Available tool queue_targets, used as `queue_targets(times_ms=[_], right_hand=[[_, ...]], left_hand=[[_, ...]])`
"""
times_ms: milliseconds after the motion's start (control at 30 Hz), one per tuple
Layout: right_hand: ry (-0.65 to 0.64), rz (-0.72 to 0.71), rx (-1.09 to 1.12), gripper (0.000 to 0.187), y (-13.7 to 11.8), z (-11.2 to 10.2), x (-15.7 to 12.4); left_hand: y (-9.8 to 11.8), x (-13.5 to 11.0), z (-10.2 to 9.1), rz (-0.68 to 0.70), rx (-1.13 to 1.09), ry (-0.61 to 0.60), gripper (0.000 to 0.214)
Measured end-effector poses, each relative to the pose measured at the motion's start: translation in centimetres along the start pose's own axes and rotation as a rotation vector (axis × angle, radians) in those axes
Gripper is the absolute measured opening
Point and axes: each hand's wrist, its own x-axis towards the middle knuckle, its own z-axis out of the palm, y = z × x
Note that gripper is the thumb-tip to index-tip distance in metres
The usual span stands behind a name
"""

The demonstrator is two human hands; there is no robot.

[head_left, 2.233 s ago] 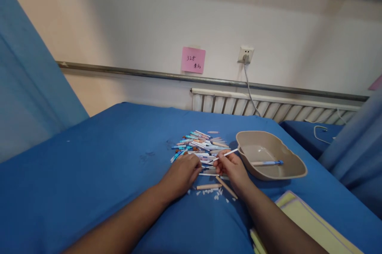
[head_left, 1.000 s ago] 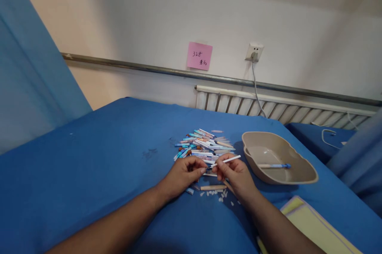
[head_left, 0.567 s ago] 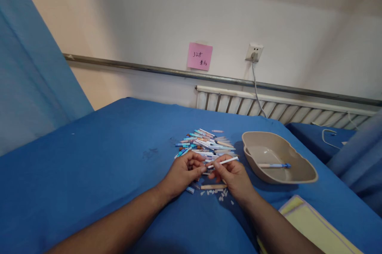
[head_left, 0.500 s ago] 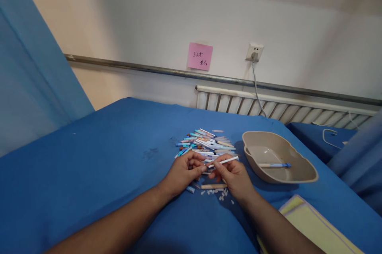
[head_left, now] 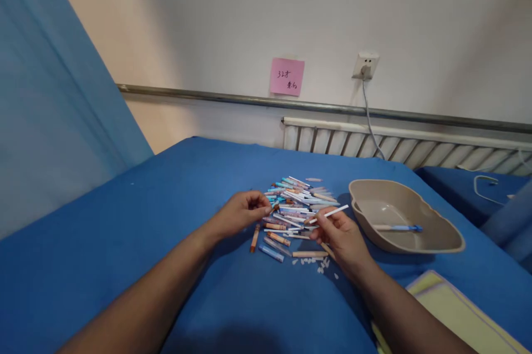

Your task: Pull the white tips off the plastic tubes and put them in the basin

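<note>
My right hand (head_left: 341, 235) pinches a thin white stick (head_left: 332, 213) with a darker tip, slanting up to the right over the pile. To the left, my left hand (head_left: 245, 210) has thumb and fingers closed on a small brown pen part (head_left: 275, 208) at the pile's edge. Between the hands lies a loose pile of white sticks and pen parts (head_left: 297, 196) in blue, orange and wood colour. Nearer to me are an orange pen barrel (head_left: 255, 239), a blue barrel (head_left: 271, 253), a wood-coloured barrel (head_left: 310, 254) and several tiny white pieces (head_left: 321, 269).
A beige basin (head_left: 440, 237) stands right of the pile, with an assembled blue-and-wood pen (head_left: 397, 227) inside. Yellow folded sheets (head_left: 453, 309) lie at front right on the blue cloth (head_left: 145, 254). Behind are a radiator (head_left: 332, 140) and a wall socket (head_left: 366, 65).
My left hand has moved left, away from the white stick and my right hand, to a brown part at the pile's edge. The right hand still holds the stick. The view has shifted slightly left.
</note>
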Motion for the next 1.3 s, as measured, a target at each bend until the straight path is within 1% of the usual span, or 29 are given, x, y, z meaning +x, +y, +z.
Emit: queue_targets(times_ms=[67, 133, 200, 300, 400, 533, 600, 667, 767, 867, 967, 1100, 1200, 1300], right_hand=[[0.003, 0.006, -0.007, 0.035, -0.1, 0.1, -0.1], [0.011, 0.017, -0.02, 0.036, -0.3, 0.2, -0.1], [0.024, 0.023, -0.03, 0.037, -0.4, 0.3, -0.2], [0.026, 0.017, -0.047, 0.038, -0.5, 0.3, -0.2], [0.027, 0.01, -0.059, 0.038, -0.4, 0.1, -0.1], [0.027, 0.004, -0.074, 0.038, -0.2, -0.1, 0.0], [0.025, 0.001, -0.079, 0.037, -0.2, -0.1, 0.1], [0.024, -0.004, -0.084, 0.037, -0.2, -0.1, 0.1], [0.02, -0.014, -0.089, 0.036, -0.2, -0.1, 0.2], [0.022, -0.025, -0.093, 0.037, -0.2, -0.1, 0.2], [0.027, -0.021, -0.092, 0.038, -0.3, 0.0, 0.3], [0.033, 0.005, -0.088, 0.039, -0.2, 0.0, 0.4], [0.033, 0.0, -0.088, 0.037, -0.2, 0.0, 0.4], [0.03, -0.01, -0.093, 0.036, -0.2, 0.0, 0.4]], left_hand=[[0.0, -0.4, -0.9, -0.015, 0.135, -0.149, 0.019], [-0.1, -0.8, -1.3, -0.029, 0.256, -0.242, 0.017], [-0.2, -1.0, -1.6, -0.03, 0.412, -0.238, 0.016], [-0.4, -1.0, -2.2, -0.017, 0.691, -0.159, 0.013], [-0.6, -0.8, -2.9, -0.026, 0.849, -0.136, 0.011], [-0.6, -0.9, -2.7, 0.001, 0.881, -0.119, 0.012], [-0.4, -1.0, -2.1, 0.023, 0.878, -0.143, 0.014], [-0.2, -1.2, -1.4, 0.056, 0.873, -0.195, 0.015], [0.0, -1.4, -0.2, 0.149, 0.856, -0.273, 0.014], [0.0, -1.6, 0.9, 0.264, 0.855, -0.315, 0.013], [0.1, -1.7, 1.6, 0.335, 0.886, -0.351, 0.014], [0.2, -1.7, 2.1, 0.384, 0.965, -0.354, 0.016], [0.0, -1.6, 2.4, 0.423, 1.015, -0.35, 0.019], [-0.3, -1.6, 2.5, 0.447, 1.038, -0.358, 0.017]])
